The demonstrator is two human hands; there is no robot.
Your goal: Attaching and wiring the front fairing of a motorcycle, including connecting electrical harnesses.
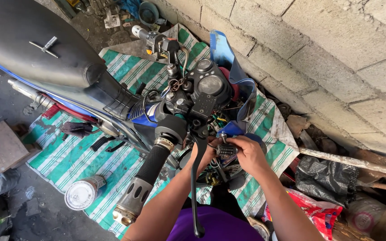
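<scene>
Both hands meet just below the handlebar, right hand point(249, 154) and left hand point(203, 156) with fingers clamped on the small black connector block point(225, 151) between them, equally near.

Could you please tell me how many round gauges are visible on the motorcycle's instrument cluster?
2: a smaller gauge at the cluster's far end and a larger gauge just below it, toward the hands. Others may be hidden.

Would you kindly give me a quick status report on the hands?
Both hands, left hand and right hand, on small black connector block under handlebar. Brake lever crosses left wrist. Wires crowd above.
</scene>
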